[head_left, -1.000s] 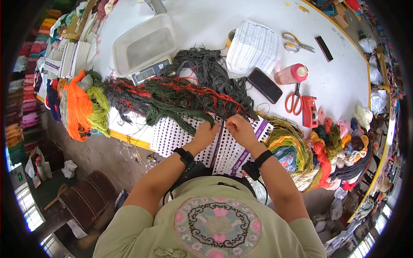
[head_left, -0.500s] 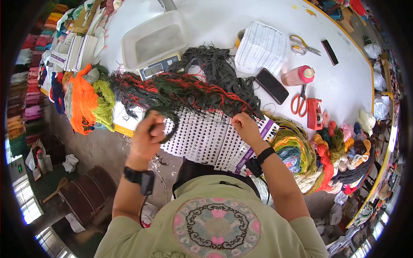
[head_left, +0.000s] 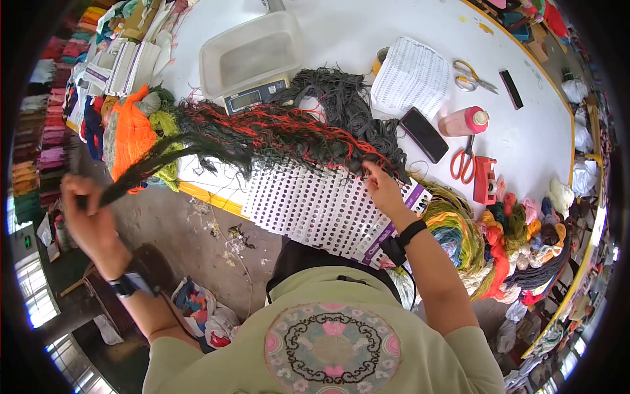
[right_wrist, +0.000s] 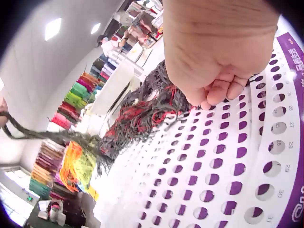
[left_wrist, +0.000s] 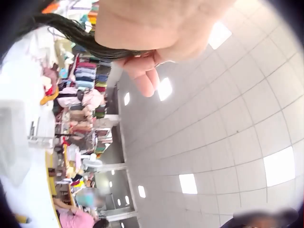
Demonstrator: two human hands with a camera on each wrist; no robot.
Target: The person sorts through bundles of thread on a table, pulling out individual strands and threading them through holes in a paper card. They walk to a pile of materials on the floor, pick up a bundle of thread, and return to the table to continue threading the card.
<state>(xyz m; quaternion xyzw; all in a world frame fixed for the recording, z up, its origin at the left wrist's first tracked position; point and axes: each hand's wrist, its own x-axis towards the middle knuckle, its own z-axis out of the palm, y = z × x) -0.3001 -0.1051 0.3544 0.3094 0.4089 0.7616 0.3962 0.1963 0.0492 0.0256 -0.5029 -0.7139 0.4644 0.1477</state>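
In the head view my left hand (head_left: 95, 223) is raised off the table's left edge. It grips a dark green hank of thread (head_left: 157, 157), which stretches back to the tangled pile. The left wrist view shows the hank (left_wrist: 71, 33) running into the curled fingers. Over the punched white cards (head_left: 308, 203) is my right hand (head_left: 384, 190). Its fingers are curled in the right wrist view, with a short dark thread (right_wrist: 252, 79) at the fingertips beside the card holes (right_wrist: 254, 214). Grey and red tangled threads (head_left: 289, 134) lie just beyond the cards.
A digital scale (head_left: 256, 96) with a plastic tub (head_left: 252, 56) stands behind the pile. To the right are a phone (head_left: 424, 135), a pink bottle (head_left: 464, 121), red-handled scissors (head_left: 463, 164) and a tape dispenser (head_left: 485, 180). Colourful skeins (head_left: 505, 243) lie at the right edge, orange yarn (head_left: 133, 134) at the left.
My left hand has swung from the cards out to the far left, drawing the dark green hank out straight. My right hand has stayed over the cards while the head view shifted slightly.
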